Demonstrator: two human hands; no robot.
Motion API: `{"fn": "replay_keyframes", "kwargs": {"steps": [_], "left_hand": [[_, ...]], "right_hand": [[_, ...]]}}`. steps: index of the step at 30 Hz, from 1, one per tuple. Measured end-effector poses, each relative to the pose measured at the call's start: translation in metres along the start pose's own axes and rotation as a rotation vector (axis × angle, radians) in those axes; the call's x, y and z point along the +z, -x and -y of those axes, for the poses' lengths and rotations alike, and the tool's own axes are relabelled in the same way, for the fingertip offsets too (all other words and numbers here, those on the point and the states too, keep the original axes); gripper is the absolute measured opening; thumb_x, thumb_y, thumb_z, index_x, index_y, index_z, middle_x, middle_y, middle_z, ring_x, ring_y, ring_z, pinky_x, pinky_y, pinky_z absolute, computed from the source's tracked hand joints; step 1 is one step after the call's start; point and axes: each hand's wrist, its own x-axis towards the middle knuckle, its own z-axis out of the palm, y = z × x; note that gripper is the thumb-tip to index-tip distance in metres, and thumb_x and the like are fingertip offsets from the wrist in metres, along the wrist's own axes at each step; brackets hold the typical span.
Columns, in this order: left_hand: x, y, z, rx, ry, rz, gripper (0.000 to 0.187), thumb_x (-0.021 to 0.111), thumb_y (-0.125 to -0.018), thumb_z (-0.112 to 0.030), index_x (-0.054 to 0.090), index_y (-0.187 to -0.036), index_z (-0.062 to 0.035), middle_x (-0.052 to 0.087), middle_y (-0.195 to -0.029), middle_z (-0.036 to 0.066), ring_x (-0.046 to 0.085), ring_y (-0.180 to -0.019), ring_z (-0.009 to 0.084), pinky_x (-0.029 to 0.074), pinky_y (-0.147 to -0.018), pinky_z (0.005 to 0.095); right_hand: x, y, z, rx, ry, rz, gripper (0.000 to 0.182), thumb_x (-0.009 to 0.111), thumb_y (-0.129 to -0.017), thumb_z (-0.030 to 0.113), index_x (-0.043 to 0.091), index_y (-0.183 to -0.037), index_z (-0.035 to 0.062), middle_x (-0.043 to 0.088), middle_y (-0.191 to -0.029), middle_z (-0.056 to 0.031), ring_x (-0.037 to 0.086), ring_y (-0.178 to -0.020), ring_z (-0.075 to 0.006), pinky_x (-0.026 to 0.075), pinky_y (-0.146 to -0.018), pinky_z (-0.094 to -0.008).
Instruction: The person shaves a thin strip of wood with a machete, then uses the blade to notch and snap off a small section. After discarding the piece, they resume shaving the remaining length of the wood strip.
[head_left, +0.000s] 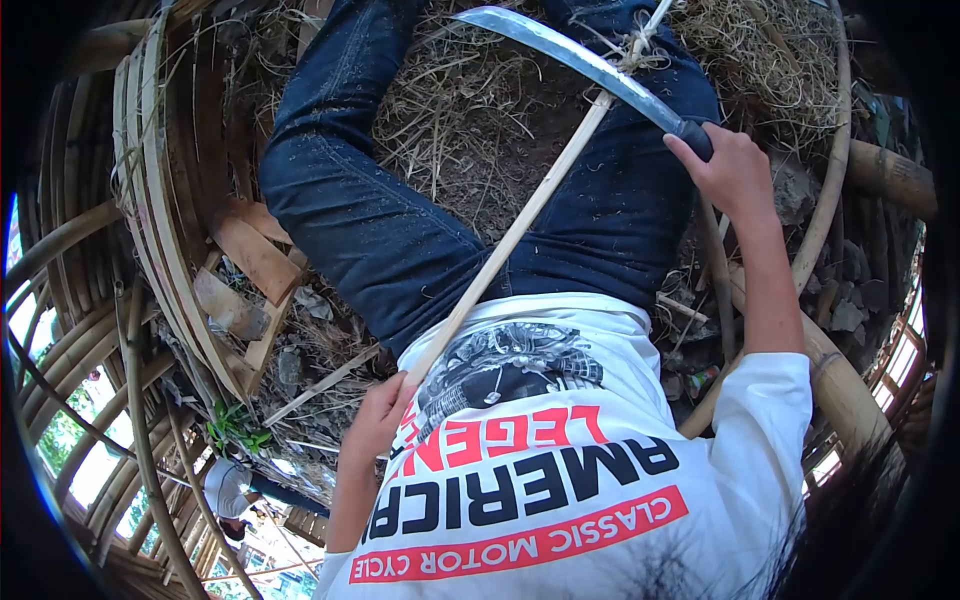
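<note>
My right hand (pixel 728 168) is wrapped round the dark handle of a long curved knife (pixel 570 55). Its blade points to the upper left and crosses over a thin pale wooden strip (pixel 530 205) near my knee. The strip slants from the upper right down across my lap. At the strip's lower end, beside my shirt, my left hand (pixel 385 415) is closed on it. Curled fibres (pixel 640 45) cling to the strip just beyond the blade. Where blade and strip cross, I cannot tell whether they touch.
Long split strips (pixel 150 200) and short wood pieces (pixel 255 255) lie at the left. Dry shavings (pixel 760 60) cover the ground around my legs. Thick bamboo poles (pixel 835 390) stand at the right. A person (pixel 228 490) is in the background at the lower left.
</note>
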Motion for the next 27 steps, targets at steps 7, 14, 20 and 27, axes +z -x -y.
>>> {"fn": "replay_keyframes", "kwargs": {"steps": [7, 14, 20, 27], "left_hand": [[-0.001, -0.01, -0.01, 0.013, -0.047, -0.09, 0.035, 0.045, -0.102, -0.026, 0.058, -0.094, 0.0046, 0.054, -0.067, 0.008, 0.049, -0.064, 0.0133, 0.043, -0.061, 0.0323], [0.003, -0.025, 0.005, 0.041, -0.301, -0.166, 0.042, 0.042, -0.103, -0.026, 0.052, -0.076, 0.005, 0.046, -0.058, 0.016, 0.043, -0.052, 0.0229, 0.036, -0.053, 0.0396], [0.003, -0.028, 0.019, 0.062, -0.23, -0.202, 0.045, 0.043, -0.103, -0.026, 0.051, -0.072, 0.0053, 0.045, -0.056, 0.018, 0.04, -0.05, 0.0221, 0.034, -0.051, 0.0398], [-0.004, -0.027, 0.021, 0.006, -0.19, -0.092, 0.05, 0.04, -0.105, -0.033, 0.049, -0.073, 0.0059, 0.047, -0.059, 0.014, 0.04, -0.056, 0.0186, 0.036, -0.055, 0.0379]], "right_hand": [[-0.001, 0.012, 0.016, -0.042, 0.006, -0.043, 0.06, 0.063, -0.083, 0.063, 0.067, -0.074, 0.0036, 0.065, -0.065, -0.0197, 0.068, -0.068, -0.039, 0.055, -0.065, -0.0476], [0.032, 0.073, 0.07, -0.248, -0.144, 0.141, 0.062, 0.063, -0.08, 0.067, 0.064, -0.071, 0.0054, 0.064, -0.061, -0.0164, 0.067, -0.059, -0.0347, 0.053, -0.056, -0.0447], [0.037, 0.084, 0.073, -0.343, -0.211, 0.183, 0.057, 0.068, -0.077, 0.063, 0.061, -0.069, 0.007, 0.062, -0.06, -0.0156, 0.064, -0.058, -0.0351, 0.05, -0.054, -0.0424], [0.025, 0.027, 0.013, 0.016, -0.076, 0.025, 0.064, 0.062, -0.083, 0.064, 0.066, -0.071, 0.0018, 0.064, -0.063, -0.0216, 0.068, -0.065, -0.0385, 0.055, -0.061, -0.0454]]}}
